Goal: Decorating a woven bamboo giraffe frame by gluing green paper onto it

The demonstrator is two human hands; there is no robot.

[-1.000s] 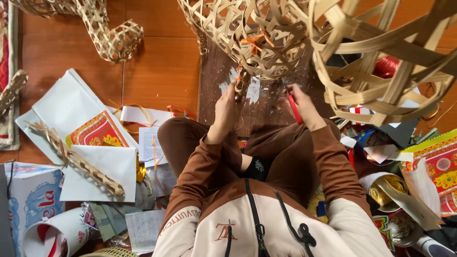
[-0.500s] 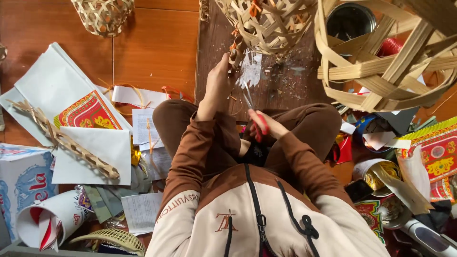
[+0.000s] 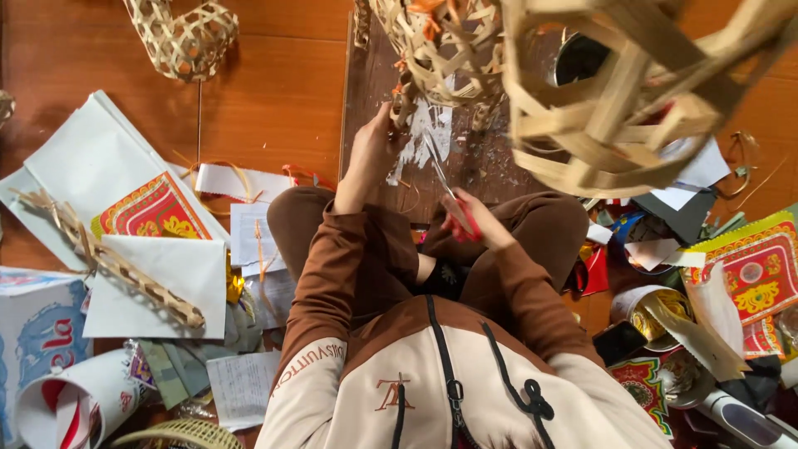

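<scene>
Loose white paper sheets (image 3: 100, 175) and a braided bamboo strip (image 3: 108, 258) crowd the floor at left. The left hand (image 3: 370, 158) pinches the lower edge of the woven bamboo frame (image 3: 440, 50), its grip closed on a strand. The right hand (image 3: 474, 220) holds red-handled scissors (image 3: 445, 187), blades pointing up toward the frame. Steadying the strand close to the blades should keep the cut clean. The large bamboo basket (image 3: 615, 100) at right leaves little elbow room there
</scene>
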